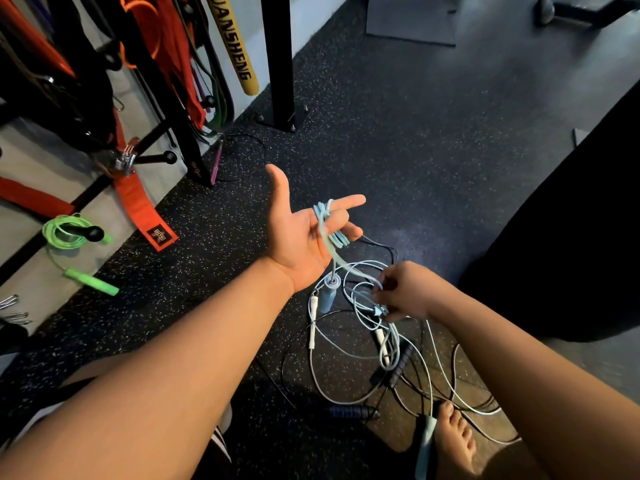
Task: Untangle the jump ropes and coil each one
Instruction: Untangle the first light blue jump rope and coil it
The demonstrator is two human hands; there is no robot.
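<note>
Light-blue jump rope (327, 226) looped in several turns round the fingers of the left hand (304, 233), palm up, thumb spread, fingers open. Below-right, right hand (405, 292) pinches the same cord. Remaining tangle (388, 358) on floor (398, 150) beneath both hands.

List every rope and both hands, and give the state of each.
Left hand: open, palm up, rope wound round its fingers.
Light blue jump rope: partly coiled on the left hand.
Right hand: pinching strands.
White jump rope: loose, tangled on the floor.
Black jump rope: tangled with the white.
Green jump rope: coiled, hung on a peg.
</note>
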